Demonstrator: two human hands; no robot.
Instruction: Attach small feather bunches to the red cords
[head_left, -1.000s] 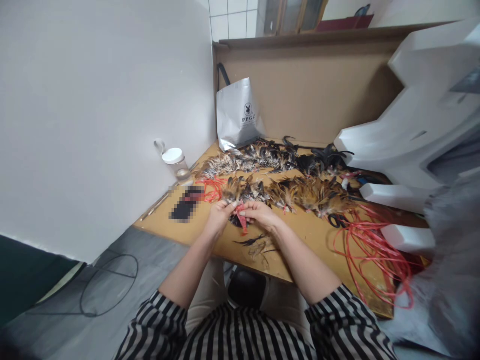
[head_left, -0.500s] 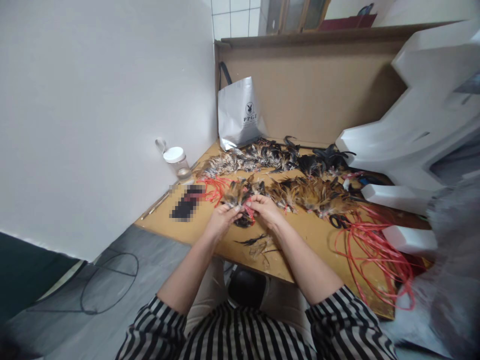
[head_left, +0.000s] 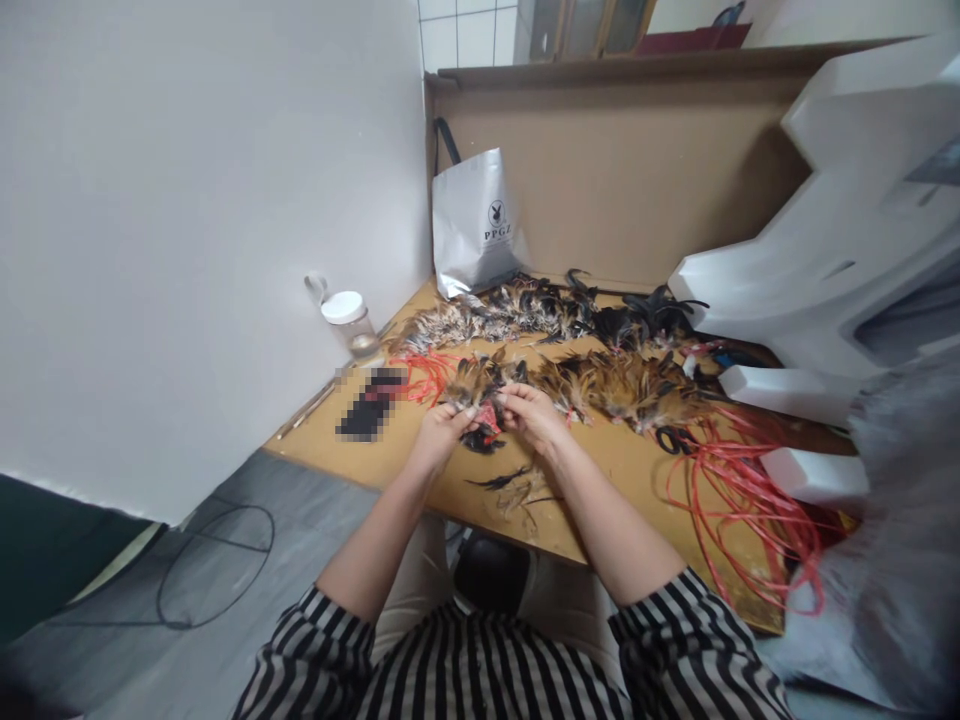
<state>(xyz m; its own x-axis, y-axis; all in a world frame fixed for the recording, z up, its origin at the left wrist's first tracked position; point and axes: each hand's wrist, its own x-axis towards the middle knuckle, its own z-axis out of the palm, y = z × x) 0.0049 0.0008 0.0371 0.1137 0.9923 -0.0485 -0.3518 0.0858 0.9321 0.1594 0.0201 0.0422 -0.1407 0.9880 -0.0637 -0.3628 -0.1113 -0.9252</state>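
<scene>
Striped sleeves (head_left: 311, 645) are seen at btm of frame, forearms reaching up to ctr. Loose feathers (head_left: 517, 488) are strewn near the front edge of the wooden table (head_left: 637, 490), just below ctr. At frame ctr a small feather bundle (head_left: 472, 378) is held up just over the tabletop: brown tips are pointed away from the wearer, twd top of frame, w/ long axis approx. front-to-back. By L hand (head_left: 442, 435) its base is pinched, thumb & fingertips clamped on it. By R hand (head_left: 536, 420) the edge of a red plastic strip (head_left: 489, 420) is nipped btwn thumb & fingers; strip is spread btwn both hands, lower end pointed twd btm of frame. Dark feathers show beneath; whether tied in can't be told. Right of ctr, scissors (head_left: 679, 441) are seen beside tangled red plastic twine (head_left: 731, 480). Farther, brown bundles (head_left: 637, 385) are laid in a row, w/ a mixed dark row (head_left: 540, 308) behind. Lidded jar (head_left: 352, 325) is set left of ctr; silver bag (head_left: 469, 220) is stood upper ctr.
</scene>
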